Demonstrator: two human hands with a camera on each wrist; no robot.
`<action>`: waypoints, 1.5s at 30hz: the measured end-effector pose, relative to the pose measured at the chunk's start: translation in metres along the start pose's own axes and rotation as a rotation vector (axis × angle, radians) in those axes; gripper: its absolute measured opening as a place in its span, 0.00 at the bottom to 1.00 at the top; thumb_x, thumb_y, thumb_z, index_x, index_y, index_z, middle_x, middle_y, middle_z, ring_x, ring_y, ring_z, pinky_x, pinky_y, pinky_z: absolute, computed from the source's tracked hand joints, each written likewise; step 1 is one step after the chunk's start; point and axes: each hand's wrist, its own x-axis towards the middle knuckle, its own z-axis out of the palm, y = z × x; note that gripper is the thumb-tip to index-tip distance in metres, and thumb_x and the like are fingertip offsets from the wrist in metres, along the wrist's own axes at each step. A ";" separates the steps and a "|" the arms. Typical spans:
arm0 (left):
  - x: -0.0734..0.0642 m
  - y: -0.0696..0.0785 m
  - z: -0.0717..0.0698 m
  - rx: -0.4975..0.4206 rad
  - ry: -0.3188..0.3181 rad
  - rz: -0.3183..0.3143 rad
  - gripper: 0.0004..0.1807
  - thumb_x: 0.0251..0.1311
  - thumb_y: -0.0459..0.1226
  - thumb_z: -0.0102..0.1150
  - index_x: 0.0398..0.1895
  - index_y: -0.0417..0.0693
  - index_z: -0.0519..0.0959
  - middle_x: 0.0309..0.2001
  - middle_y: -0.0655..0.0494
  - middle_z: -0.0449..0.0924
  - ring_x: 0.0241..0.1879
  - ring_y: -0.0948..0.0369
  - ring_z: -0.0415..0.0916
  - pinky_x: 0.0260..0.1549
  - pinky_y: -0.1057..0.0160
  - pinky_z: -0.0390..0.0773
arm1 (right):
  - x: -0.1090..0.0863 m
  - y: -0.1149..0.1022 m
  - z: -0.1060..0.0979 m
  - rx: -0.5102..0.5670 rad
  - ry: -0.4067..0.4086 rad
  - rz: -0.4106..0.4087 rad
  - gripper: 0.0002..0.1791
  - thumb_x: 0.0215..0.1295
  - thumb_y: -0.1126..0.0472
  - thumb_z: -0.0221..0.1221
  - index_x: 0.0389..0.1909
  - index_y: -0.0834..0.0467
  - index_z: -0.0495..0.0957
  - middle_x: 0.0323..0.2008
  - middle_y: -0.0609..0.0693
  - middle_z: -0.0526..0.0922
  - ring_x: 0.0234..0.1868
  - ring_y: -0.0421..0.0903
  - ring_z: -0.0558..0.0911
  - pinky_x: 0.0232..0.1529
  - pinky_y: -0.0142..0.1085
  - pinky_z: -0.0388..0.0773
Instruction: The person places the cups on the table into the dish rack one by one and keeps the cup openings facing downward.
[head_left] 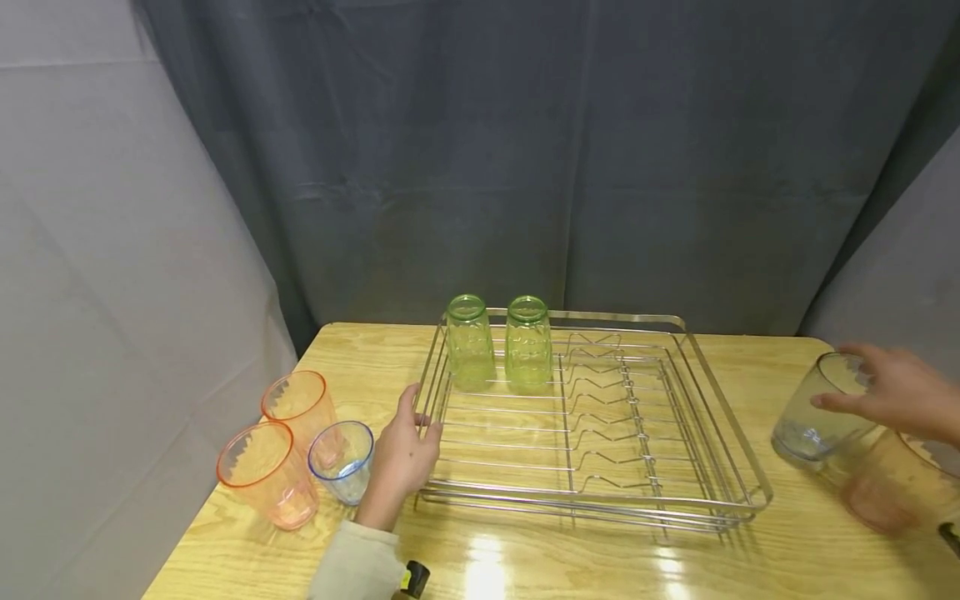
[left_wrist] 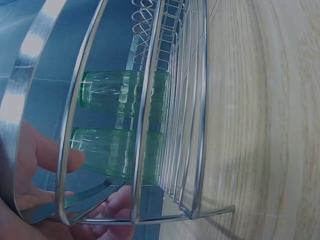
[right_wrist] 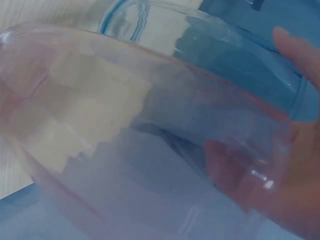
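My left hand (head_left: 405, 457) holds the left side of a wire dish rack (head_left: 622, 502); in the left wrist view its thumb and fingers are around the bars. Two green glasses (head_left: 470, 350) stand upside down in the rack's back left corner. At the far right, my blurred right hand (head_left: 903, 390) reaches over the rim of a clear bluish glass (head_left: 806, 429), fingers spread to either side of it. Just in front stands a pink-orange glass (head_left: 896, 492), which fills much of the right wrist view and partly covers the hand there.
Left of the rack stand two orange-rimmed glasses (head_left: 273, 487) and a smaller blue-rimmed glass (head_left: 348, 467), all mouth up on the wooden table (head_left: 540, 558). A dark grey curtain (head_left: 465, 167) hangs behind the table, with pale cloth (head_left: 112, 292) at the left side.
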 end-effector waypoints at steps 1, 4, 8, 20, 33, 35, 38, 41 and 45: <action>0.000 0.000 0.000 0.000 0.001 0.000 0.36 0.70 0.42 0.52 0.78 0.56 0.51 0.57 0.44 0.79 0.18 0.60 0.70 0.18 0.63 0.70 | -0.001 -0.002 -0.001 0.010 0.018 -0.001 0.55 0.60 0.41 0.65 0.65 0.84 0.52 0.51 0.89 0.63 0.46 0.80 0.70 0.36 0.63 0.74; 0.000 -0.001 -0.001 -0.002 0.002 0.006 0.36 0.70 0.42 0.52 0.78 0.55 0.52 0.57 0.44 0.79 0.19 0.60 0.70 0.18 0.63 0.70 | -0.005 -0.009 -0.006 0.022 0.087 0.021 0.52 0.61 0.47 0.65 0.68 0.80 0.50 0.53 0.89 0.58 0.46 0.79 0.68 0.38 0.66 0.72; 0.002 -0.002 0.000 -0.005 0.004 0.003 0.36 0.70 0.43 0.52 0.78 0.56 0.51 0.57 0.44 0.79 0.18 0.60 0.70 0.18 0.63 0.70 | -0.009 -0.014 -0.007 -0.003 0.181 0.026 0.50 0.64 0.48 0.62 0.72 0.75 0.48 0.55 0.85 0.56 0.44 0.75 0.68 0.37 0.64 0.69; 0.000 -0.002 0.000 -0.021 -0.008 -0.009 0.36 0.70 0.42 0.52 0.78 0.57 0.52 0.57 0.43 0.79 0.18 0.60 0.70 0.18 0.63 0.70 | -0.011 -0.035 -0.006 0.079 0.364 0.017 0.37 0.73 0.47 0.50 0.74 0.64 0.55 0.54 0.81 0.59 0.46 0.73 0.62 0.40 0.65 0.62; 0.000 -0.002 0.000 -0.017 0.004 -0.005 0.36 0.70 0.42 0.53 0.78 0.56 0.52 0.56 0.44 0.79 0.19 0.60 0.70 0.18 0.62 0.70 | -0.014 -0.030 0.006 0.253 0.695 0.072 0.36 0.68 0.44 0.59 0.72 0.57 0.65 0.58 0.79 0.66 0.48 0.68 0.68 0.46 0.63 0.65; 0.000 -0.002 0.000 -0.016 0.008 -0.011 0.36 0.70 0.43 0.53 0.78 0.57 0.52 0.57 0.45 0.79 0.19 0.60 0.70 0.18 0.63 0.70 | -0.016 -0.030 0.008 0.296 0.733 0.058 0.35 0.68 0.48 0.61 0.72 0.57 0.66 0.59 0.78 0.67 0.48 0.68 0.69 0.50 0.63 0.66; -0.001 -0.002 -0.001 -0.016 0.008 -0.020 0.36 0.70 0.43 0.53 0.78 0.58 0.52 0.57 0.45 0.79 0.18 0.60 0.70 0.18 0.63 0.70 | -0.020 -0.037 0.005 0.358 0.760 0.056 0.33 0.67 0.53 0.62 0.71 0.58 0.67 0.62 0.78 0.68 0.48 0.47 0.74 0.63 0.46 0.69; -0.001 -0.002 -0.001 -0.022 0.002 -0.017 0.36 0.70 0.43 0.53 0.78 0.58 0.52 0.57 0.45 0.79 0.17 0.60 0.69 0.17 0.63 0.70 | -0.028 -0.050 -0.001 0.417 0.801 0.027 0.31 0.66 0.60 0.63 0.68 0.63 0.69 0.62 0.79 0.70 0.45 0.20 0.69 0.64 0.20 0.59; 0.000 -0.002 -0.001 -0.031 -0.006 -0.006 0.36 0.70 0.42 0.52 0.78 0.57 0.52 0.57 0.44 0.79 0.17 0.61 0.68 0.17 0.63 0.69 | -0.038 -0.064 -0.008 0.442 0.826 0.042 0.30 0.65 0.62 0.62 0.68 0.61 0.70 0.61 0.78 0.71 0.39 0.08 0.54 0.48 0.09 0.54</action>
